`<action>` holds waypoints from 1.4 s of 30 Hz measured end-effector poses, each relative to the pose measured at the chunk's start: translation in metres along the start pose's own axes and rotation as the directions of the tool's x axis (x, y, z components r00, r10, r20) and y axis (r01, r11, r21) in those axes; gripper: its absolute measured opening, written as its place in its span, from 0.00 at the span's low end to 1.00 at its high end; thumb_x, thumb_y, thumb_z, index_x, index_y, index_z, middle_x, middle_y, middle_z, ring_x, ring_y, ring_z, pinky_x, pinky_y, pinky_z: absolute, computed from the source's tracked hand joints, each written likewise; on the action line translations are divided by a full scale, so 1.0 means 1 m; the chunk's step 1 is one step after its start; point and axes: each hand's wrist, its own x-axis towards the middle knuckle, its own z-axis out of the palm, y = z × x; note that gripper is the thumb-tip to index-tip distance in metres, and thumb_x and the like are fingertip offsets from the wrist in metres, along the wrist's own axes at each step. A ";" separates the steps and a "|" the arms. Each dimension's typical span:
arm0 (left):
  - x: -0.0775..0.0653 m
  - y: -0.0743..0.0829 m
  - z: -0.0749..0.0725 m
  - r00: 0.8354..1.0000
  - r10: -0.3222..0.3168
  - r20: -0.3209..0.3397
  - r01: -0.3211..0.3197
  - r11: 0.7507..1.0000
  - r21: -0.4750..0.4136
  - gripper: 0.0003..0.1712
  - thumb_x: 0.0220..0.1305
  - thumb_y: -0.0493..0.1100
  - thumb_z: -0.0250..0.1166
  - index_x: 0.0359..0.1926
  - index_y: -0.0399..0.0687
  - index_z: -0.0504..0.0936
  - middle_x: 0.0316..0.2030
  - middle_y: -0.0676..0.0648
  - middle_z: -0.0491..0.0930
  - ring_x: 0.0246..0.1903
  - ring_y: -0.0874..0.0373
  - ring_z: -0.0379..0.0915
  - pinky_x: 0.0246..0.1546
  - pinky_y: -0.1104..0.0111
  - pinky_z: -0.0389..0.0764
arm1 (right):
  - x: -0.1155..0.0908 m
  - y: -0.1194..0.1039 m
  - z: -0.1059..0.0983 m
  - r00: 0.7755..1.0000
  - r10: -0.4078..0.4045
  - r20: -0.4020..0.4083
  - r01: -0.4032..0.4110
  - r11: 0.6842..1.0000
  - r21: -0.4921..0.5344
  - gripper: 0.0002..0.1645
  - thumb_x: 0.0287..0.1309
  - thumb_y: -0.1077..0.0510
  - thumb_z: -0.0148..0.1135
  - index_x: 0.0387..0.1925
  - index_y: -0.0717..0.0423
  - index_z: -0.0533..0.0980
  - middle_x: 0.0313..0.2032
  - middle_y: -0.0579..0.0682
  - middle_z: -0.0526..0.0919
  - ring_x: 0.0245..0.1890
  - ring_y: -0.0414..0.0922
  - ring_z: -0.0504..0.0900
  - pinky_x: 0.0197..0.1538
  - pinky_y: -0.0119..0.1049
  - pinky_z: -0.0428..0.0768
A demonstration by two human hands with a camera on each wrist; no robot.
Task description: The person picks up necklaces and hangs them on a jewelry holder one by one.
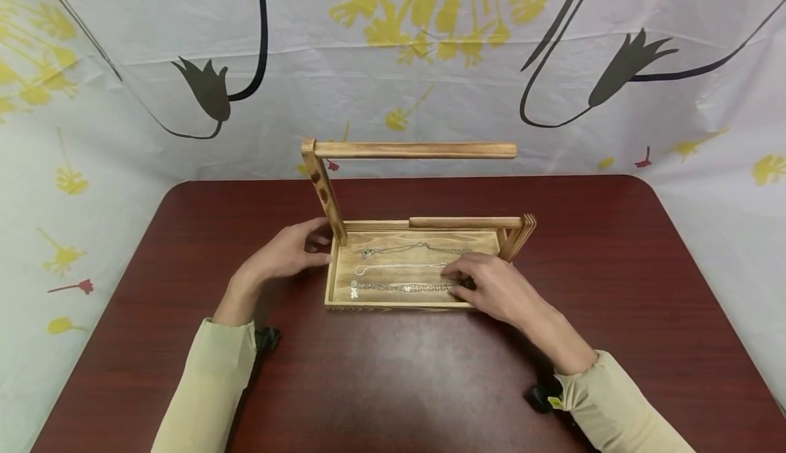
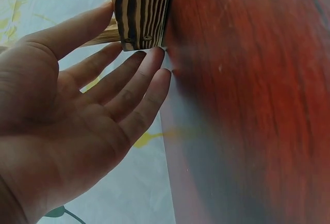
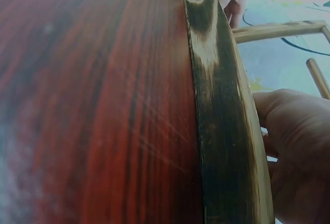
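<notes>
A wooden jewelry tray stand [image 1: 405, 305] stands on the table, with one bar raised high on a left post and a lower bar at the back. Three silver necklaces lie stretched lengthwise in it: a back chain [image 1: 393, 249], a middle chain [image 1: 399, 267] and a front one [image 1: 381, 286] with a pendant. My left hand [image 1: 285, 252] touches the tray's left end, its fingers extended in the left wrist view. Over the tray's right part, my right hand [image 1: 497, 286] has bent fingers at the necklaces' right ends, thumb and fingertips apart. The tray wall hides those fingertips in the right wrist view.
The dark red table [image 1: 393, 378] extends around the tray on all sides. Behind it hangs a pale cloth [image 1: 393, 84] with yellow and grey flower prints. Black wrist devices sit by the left sleeve [image 1: 211, 378] and the right sleeve [image 1: 614, 398].
</notes>
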 end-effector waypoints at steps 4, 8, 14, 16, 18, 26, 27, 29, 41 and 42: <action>0.002 0.000 0.000 1.000 -0.023 0.009 0.023 0.999 -0.024 0.44 0.64 0.38 0.70 0.74 0.37 0.58 0.58 0.35 0.77 0.54 0.42 0.77 0.54 0.54 0.77 | 0.001 0.001 0.002 1.000 -0.002 -0.017 0.002 1.000 -0.003 0.12 0.52 0.57 0.76 0.40 0.48 0.84 0.37 0.40 0.84 0.36 0.35 0.83 0.39 0.35 0.82; 0.002 -0.001 -0.001 0.999 -0.034 0.019 0.035 0.999 -0.033 0.44 0.64 0.38 0.70 0.75 0.37 0.56 0.57 0.34 0.78 0.53 0.41 0.77 0.53 0.53 0.77 | 0.002 0.001 0.004 1.000 0.009 -0.021 -0.009 1.000 -0.002 0.09 0.53 0.58 0.76 0.36 0.47 0.84 0.34 0.39 0.83 0.34 0.35 0.82 0.37 0.34 0.80; 0.002 -0.003 -0.001 0.999 -0.035 0.026 0.037 0.998 -0.056 0.44 0.64 0.38 0.70 0.75 0.40 0.57 0.57 0.35 0.78 0.54 0.43 0.77 0.54 0.53 0.77 | 0.003 0.000 0.005 0.997 0.075 0.007 -0.075 0.997 0.007 0.08 0.52 0.58 0.76 0.31 0.45 0.82 0.31 0.36 0.80 0.29 0.33 0.79 0.32 0.32 0.78; 0.002 -0.004 0.000 0.999 -0.031 0.026 0.033 0.997 -0.064 0.44 0.64 0.38 0.70 0.75 0.40 0.57 0.58 0.36 0.78 0.54 0.43 0.77 0.54 0.53 0.77 | 0.005 0.000 0.005 0.996 0.090 0.021 -0.091 0.996 0.012 0.08 0.52 0.58 0.76 0.30 0.45 0.82 0.30 0.36 0.80 0.29 0.33 0.79 0.32 0.31 0.78; 0.002 -0.004 0.001 0.999 -0.026 0.024 0.027 0.997 -0.071 0.44 0.64 0.38 0.70 0.75 0.40 0.57 0.58 0.36 0.77 0.55 0.43 0.77 0.54 0.53 0.77 | 0.006 -0.001 0.005 0.994 0.101 0.032 -0.101 0.995 0.016 0.08 0.52 0.59 0.76 0.29 0.45 0.82 0.29 0.36 0.80 0.28 0.32 0.79 0.32 0.31 0.77; 0.001 -0.007 0.003 1.000 -0.020 -0.001 0.020 0.995 -0.098 0.45 0.63 0.37 0.70 0.75 0.40 0.57 0.59 0.35 0.76 0.57 0.44 0.76 0.55 0.55 0.77 | 0.008 -0.001 0.006 0.989 0.139 0.050 -0.139 0.990 -0.002 0.08 0.53 0.58 0.75 0.27 0.43 0.83 0.28 0.35 0.80 0.27 0.32 0.76 0.31 0.32 0.76; 0.001 -0.007 0.003 1.000 -0.019 -0.003 0.019 0.995 -0.101 0.44 0.63 0.37 0.70 0.75 0.40 0.57 0.59 0.35 0.76 0.57 0.44 0.75 0.55 0.55 0.77 | 0.008 -0.001 0.006 0.989 0.140 0.048 -0.140 0.990 -0.004 0.08 0.53 0.58 0.75 0.27 0.42 0.83 0.28 0.35 0.81 0.27 0.32 0.76 0.31 0.32 0.76; 0.001 -0.007 0.003 1.000 -0.014 -0.001 0.014 0.994 -0.108 0.44 0.63 0.37 0.70 0.75 0.40 0.58 0.60 0.35 0.75 0.58 0.44 0.75 0.56 0.55 0.76 | 0.008 -0.001 0.007 0.990 0.134 0.037 -0.134 0.991 -0.001 0.08 0.54 0.58 0.75 0.27 0.42 0.83 0.29 0.35 0.81 0.27 0.33 0.76 0.31 0.33 0.76; 0.000 -0.005 0.004 1.000 -0.013 0.007 0.014 0.993 -0.120 0.43 0.64 0.36 0.69 0.75 0.40 0.58 0.63 0.35 0.73 0.60 0.43 0.73 0.58 0.54 0.75 | 0.006 0.002 0.010 0.996 0.088 -0.029 -0.085 0.993 0.078 0.08 0.55 0.57 0.74 0.27 0.42 0.82 0.29 0.34 0.79 0.28 0.34 0.75 0.33 0.31 0.75; 0.000 -0.006 0.004 1.000 -0.014 0.006 0.015 0.993 -0.119 0.43 0.64 0.36 0.69 0.75 0.40 0.58 0.63 0.35 0.73 0.60 0.43 0.73 0.57 0.54 0.75 | 0.006 0.002 0.011 0.996 0.082 -0.035 -0.079 0.994 0.079 0.08 0.55 0.57 0.75 0.27 0.43 0.82 0.29 0.34 0.79 0.28 0.34 0.75 0.33 0.31 0.75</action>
